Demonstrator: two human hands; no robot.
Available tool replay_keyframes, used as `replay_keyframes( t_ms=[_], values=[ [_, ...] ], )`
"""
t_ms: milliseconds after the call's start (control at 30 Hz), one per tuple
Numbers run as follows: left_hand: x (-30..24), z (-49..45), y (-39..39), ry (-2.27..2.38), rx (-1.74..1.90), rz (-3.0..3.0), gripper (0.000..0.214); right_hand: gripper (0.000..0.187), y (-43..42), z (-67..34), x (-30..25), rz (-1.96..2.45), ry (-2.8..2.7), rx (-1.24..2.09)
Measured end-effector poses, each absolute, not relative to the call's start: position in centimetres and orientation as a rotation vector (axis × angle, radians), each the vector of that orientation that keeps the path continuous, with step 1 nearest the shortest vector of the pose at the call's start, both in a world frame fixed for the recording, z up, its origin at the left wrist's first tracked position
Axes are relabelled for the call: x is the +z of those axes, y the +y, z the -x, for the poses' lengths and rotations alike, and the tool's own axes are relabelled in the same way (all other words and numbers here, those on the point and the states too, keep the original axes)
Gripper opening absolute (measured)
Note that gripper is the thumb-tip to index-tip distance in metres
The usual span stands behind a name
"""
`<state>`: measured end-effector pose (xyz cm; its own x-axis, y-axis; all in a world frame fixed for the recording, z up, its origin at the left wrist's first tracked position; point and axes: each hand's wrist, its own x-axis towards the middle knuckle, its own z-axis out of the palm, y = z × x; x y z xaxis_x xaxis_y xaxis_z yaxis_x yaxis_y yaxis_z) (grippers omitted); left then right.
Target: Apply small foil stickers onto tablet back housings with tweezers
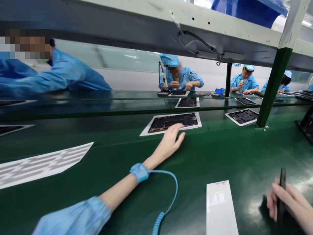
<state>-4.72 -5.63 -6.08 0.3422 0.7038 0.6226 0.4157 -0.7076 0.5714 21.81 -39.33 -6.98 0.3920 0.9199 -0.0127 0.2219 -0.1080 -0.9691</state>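
Observation:
My left hand (170,142) reaches forward over the near edge of a black tablet-like device (174,121) with its inside parts showing. The device lies on a white sheet (144,131). Its fingers are stretched out and hold nothing; whether they touch the device I cannot tell. A blue wrist strap (139,172) with a coiled cord circles my left wrist. At the lower right, my right hand (285,199) is closed round a slim black pen-like tool (282,182), held upright. Left of that hand, a glossy white strip (220,209) lies on the green bench (195,163).
A sheet with rows of grey strips (46,163) lies at the left. Another device (244,115) rests beside the green post (274,88). Overhead runs a shelf (151,23) with a hanging cable. Several co-workers in blue sit across the bench. A black stand (306,125) is at far right.

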Motion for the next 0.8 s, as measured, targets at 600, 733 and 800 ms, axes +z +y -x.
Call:
replay_keyframes(
  t_ms=[600, 733, 800],
  values=[
    [-6.7, 1.7, -20.5, -0.15, 0.596, -2.7, 0.008, 0.033, -9.0, -28.5, -4.9, 2.424, -1.56, -0.172],
    [-6.8, 1.5, -21.0, -0.123, 0.575, -2.689, 0.008, 0.034, -7.9, -28.3, -4.8, 2.497, -1.56, -0.232],
    [-6.8, 1.5, -21.1, -0.106, 0.566, -2.685, 0.008, 0.034, -7.7, -28.1, -4.8, 2.503, -1.578, -0.244]
  ],
)
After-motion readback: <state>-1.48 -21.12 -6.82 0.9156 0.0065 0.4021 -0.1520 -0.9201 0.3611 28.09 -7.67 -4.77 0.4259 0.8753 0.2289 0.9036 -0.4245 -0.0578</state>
